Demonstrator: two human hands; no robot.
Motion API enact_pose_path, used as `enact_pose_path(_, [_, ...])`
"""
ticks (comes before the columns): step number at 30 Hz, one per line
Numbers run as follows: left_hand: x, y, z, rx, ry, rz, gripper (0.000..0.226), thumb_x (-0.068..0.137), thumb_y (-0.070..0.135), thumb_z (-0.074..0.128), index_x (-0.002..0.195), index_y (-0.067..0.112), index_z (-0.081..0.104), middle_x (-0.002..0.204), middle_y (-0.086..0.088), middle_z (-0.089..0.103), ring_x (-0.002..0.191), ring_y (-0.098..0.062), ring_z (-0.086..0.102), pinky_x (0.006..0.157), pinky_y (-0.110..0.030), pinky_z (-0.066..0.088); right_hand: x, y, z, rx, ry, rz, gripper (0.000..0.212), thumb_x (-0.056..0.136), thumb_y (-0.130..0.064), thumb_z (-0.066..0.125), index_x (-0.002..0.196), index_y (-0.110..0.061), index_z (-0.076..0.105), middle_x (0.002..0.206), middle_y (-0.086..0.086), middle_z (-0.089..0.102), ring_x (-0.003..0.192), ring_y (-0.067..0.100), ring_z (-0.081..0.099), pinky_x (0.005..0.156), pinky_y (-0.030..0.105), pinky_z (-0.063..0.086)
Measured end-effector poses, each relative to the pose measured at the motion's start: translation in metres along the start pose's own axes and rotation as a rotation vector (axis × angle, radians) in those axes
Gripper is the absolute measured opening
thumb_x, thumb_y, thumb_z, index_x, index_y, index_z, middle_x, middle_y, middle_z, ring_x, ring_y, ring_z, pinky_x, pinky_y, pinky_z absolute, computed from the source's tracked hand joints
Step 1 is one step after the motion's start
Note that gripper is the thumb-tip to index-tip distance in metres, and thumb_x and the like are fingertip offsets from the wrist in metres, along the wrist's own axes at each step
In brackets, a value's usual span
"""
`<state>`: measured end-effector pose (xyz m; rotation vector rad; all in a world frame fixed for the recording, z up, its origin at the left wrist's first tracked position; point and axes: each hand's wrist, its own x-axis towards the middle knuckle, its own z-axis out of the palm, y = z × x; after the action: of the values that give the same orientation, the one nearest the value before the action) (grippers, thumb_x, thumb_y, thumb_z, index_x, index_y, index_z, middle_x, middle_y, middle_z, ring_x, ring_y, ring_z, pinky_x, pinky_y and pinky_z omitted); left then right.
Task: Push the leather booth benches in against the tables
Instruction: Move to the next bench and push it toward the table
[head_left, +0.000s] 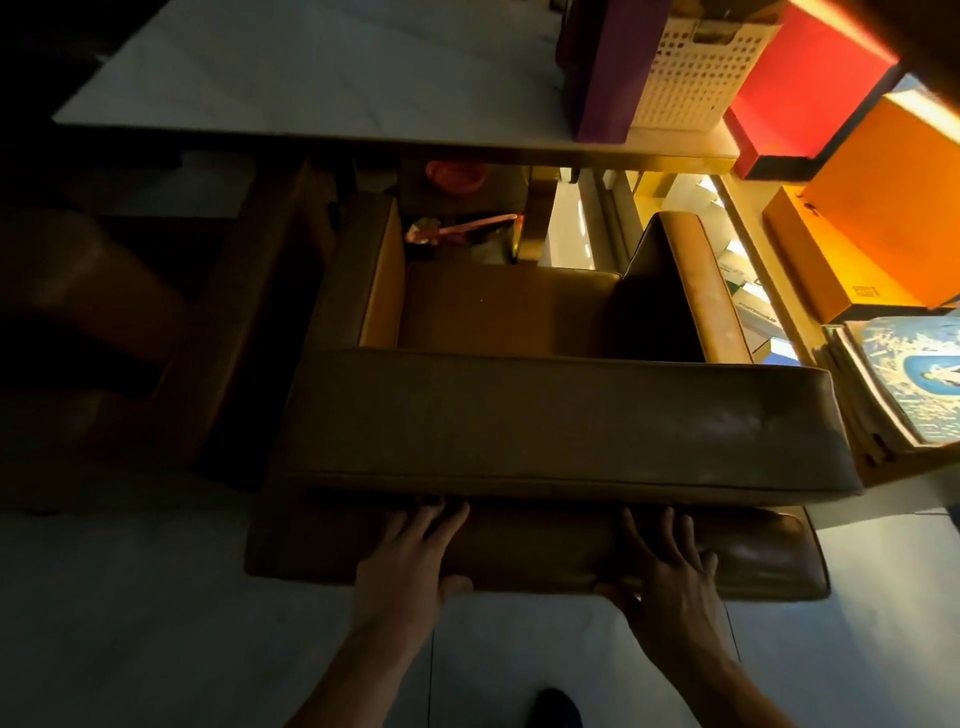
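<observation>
A brown leather booth bench (561, 421) with two armrests stands right below me, its seat facing a white table (322, 78) beyond it. The seat's front edge lies under the table's near edge. My left hand (410, 561) rests flat against the back of the bench, low down, fingers spread and pointing up. My right hand (670, 571) lies flat on the same back panel, a forearm's length to the right. Neither hand grips anything.
A second brown bench (171, 332) sits in shadow to the left. On the table's right end stand a purple box (608, 67) and a white perforated basket (696, 73). Red and orange boxes (893, 197) and stacked magazines (904, 384) crowd a shelf on the right. Pale tiled floor (130, 623) lies under me.
</observation>
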<state>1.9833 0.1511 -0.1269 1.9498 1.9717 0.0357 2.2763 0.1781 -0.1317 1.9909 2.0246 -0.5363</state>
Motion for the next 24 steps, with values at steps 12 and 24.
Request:
enact_pose_path(12, [0.079, 0.013, -0.012, -0.039, 0.037, -0.034, 0.077, 0.085, 0.058, 0.061, 0.149, 0.047, 0.019, 0.156, 0.016, 0.022, 0.144, -0.019, 0.013, 0.101, -0.046, 0.046, 0.079, 0.005, -0.037, -0.049, 0.110, -0.052, 0.092, 0.087, -0.070, 0.050, 0.157, -0.037, -0.002, 0.166, 0.015, -0.001, 0.152, 0.040, -0.003, 0.119, 0.061, 0.020])
enact_pose_path(24, [0.151, 0.013, -0.029, -0.009, 0.047, -0.064, 0.078, 0.082, 0.054, 0.068, 0.147, 0.044, 0.026, 0.151, 0.013, 0.030, 0.140, -0.021, 0.020, 0.099, -0.046, 0.046, 0.145, -0.004, -0.076, -0.085, 0.138, -0.080, 0.092, 0.086, -0.073, 0.048, 0.157, -0.036, 0.004, 0.165, 0.016, 0.006, 0.152, 0.039, 0.003, 0.117, 0.060, 0.024])
